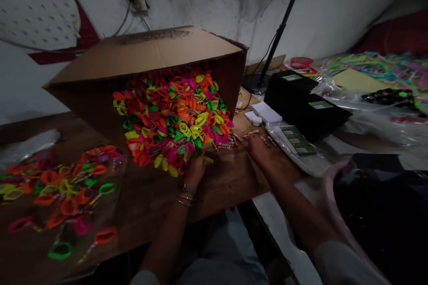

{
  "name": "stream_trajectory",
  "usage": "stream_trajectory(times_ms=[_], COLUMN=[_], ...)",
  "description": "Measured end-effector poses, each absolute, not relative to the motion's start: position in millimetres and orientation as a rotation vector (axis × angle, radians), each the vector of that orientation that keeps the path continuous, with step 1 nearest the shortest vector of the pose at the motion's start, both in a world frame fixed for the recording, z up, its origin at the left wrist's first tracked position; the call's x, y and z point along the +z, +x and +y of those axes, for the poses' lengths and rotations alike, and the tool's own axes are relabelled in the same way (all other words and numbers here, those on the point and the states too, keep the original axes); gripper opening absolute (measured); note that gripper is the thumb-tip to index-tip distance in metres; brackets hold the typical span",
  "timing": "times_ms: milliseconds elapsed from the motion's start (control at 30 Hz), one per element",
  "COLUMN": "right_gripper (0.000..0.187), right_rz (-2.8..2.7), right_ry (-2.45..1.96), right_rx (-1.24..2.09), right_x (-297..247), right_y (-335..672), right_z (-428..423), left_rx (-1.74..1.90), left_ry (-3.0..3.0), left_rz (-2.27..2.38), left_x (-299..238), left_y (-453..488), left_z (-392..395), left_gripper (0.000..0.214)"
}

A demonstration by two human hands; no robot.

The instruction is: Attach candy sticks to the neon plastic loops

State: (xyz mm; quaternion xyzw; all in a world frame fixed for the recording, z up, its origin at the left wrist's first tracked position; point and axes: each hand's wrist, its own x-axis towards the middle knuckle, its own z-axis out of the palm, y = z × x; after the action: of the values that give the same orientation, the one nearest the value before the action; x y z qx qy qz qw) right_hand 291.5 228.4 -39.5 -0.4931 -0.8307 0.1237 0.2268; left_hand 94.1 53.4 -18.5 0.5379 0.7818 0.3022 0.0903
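My left hand (pixel 195 170), with a watch and bangles at the wrist, is at the front edge of a heap of bright plastic loops (pixel 180 116) spilling from a cardboard box. Its fingers are curled, and a yellow plastic loop (pixel 208 160) sticks out beside the thumb, seemingly in its grip. To the right, my right hand (pixel 257 148) rests low over the table with fingers pressed together among small patterned sticks (pixel 227 144). What those fingers hold is too small and dark to make out.
The cardboard box (pixel 160 51) lies on its side, opening towards me. Loops with sticks attached (pixel 70 200) are spread at the left of the wooden table (pixel 140 222). Black boxes (pixel 301 102), a lamp stand (pixel 279 31) and a clear plastic bag (pixel 307 160) are at right. A pink tub (pixel 331 187) stands nearby.
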Motion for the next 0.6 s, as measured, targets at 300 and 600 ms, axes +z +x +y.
stream_trajectory(times_ms=[300,600], right_gripper=[0.044,0.036], right_rz=[-2.105,-1.909], right_ry=[-0.854,-0.683], right_rx=[0.996,1.337], right_x=[-54,-19], right_y=[240,251], right_z=[114,73], left_rx=[1.017,1.513], left_ry=[1.586,1.187], left_rz=[1.961,1.411], left_x=[-1,19], left_y=[85,115], left_z=[44,3], left_gripper=[0.011,0.043])
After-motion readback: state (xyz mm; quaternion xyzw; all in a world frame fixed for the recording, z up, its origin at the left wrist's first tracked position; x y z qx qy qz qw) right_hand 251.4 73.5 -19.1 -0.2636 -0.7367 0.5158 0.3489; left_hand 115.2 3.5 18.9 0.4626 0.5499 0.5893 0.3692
